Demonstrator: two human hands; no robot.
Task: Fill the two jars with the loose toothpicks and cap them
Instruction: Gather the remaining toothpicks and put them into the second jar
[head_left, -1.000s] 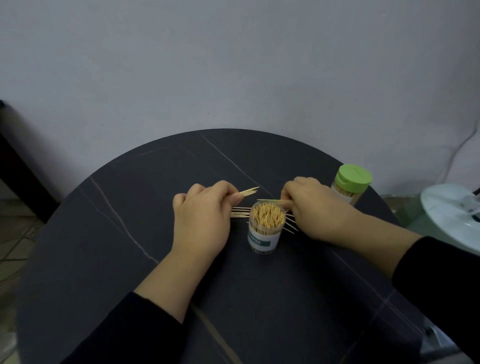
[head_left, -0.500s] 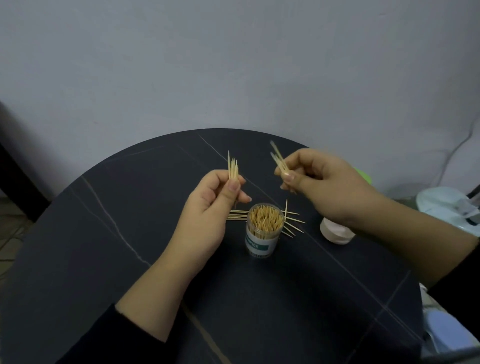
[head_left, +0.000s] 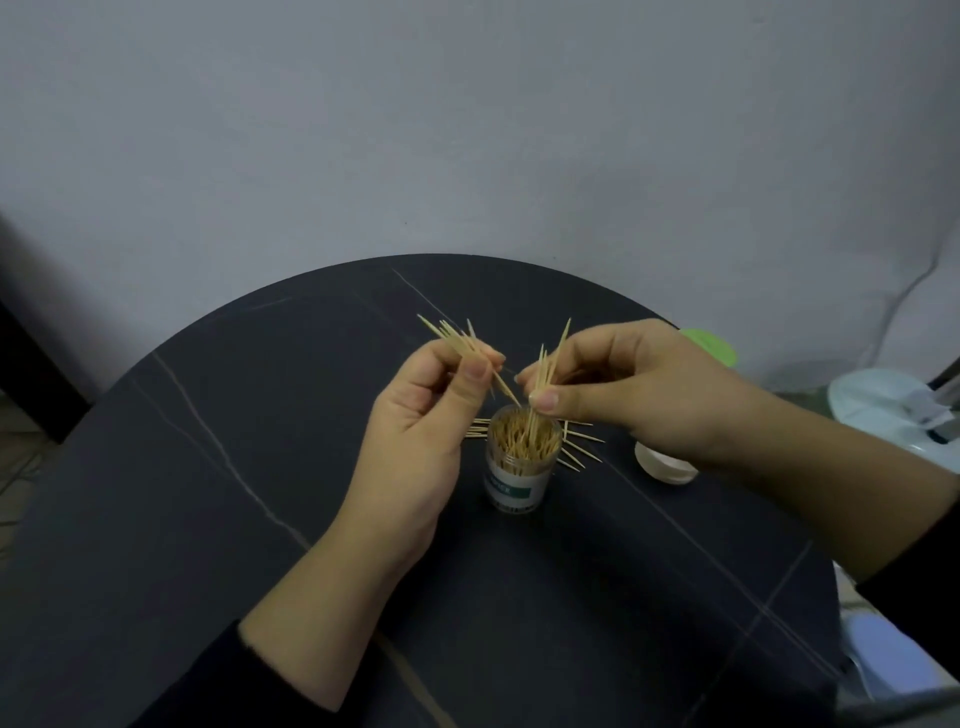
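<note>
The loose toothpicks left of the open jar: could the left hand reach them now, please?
Probably yes: the loose toothpicks lie bare beside the left hand, nothing between. But it pinches a bundle, so likely drop that in the jar first.

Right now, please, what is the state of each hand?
Left hand: closed, pinching a tilted toothpick bundle.
Right hand: closed, pinching upright toothpicks at the open jar.

Uncapped clear jar (head_left: 519, 480), packed with upright toothpicks (head_left: 524, 440), stands among flat loose toothpicks (head_left: 583, 437); green-capped jar (head_left: 714, 351) farther right, mostly hidden.
</note>
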